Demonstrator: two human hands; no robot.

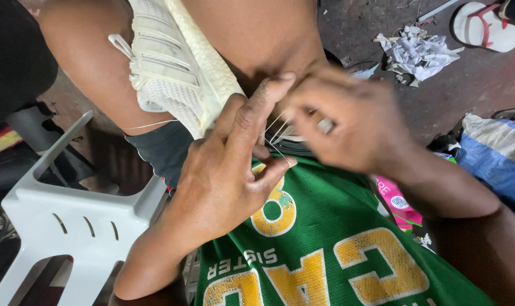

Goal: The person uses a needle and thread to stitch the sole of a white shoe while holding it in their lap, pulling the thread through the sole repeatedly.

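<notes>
A cream knitted sneaker lies sole-side against my bare thighs, its toe pointing down toward my lap. My left hand presses against the sneaker's sole edge, thumb stretched up along it, fingers pinching a thin pale thread. My right hand, blurred by motion and wearing a ring, sits just right of the left hand and holds the same thread strands taut. Whether it also holds a needle I cannot tell. Below the hands is my green jersey with yellow lettering.
A white plastic stool stands at the lower left. On the dark floor at the upper right lie crumpled paper and a white sandal with red straps. A blue and white bag sits at the right edge.
</notes>
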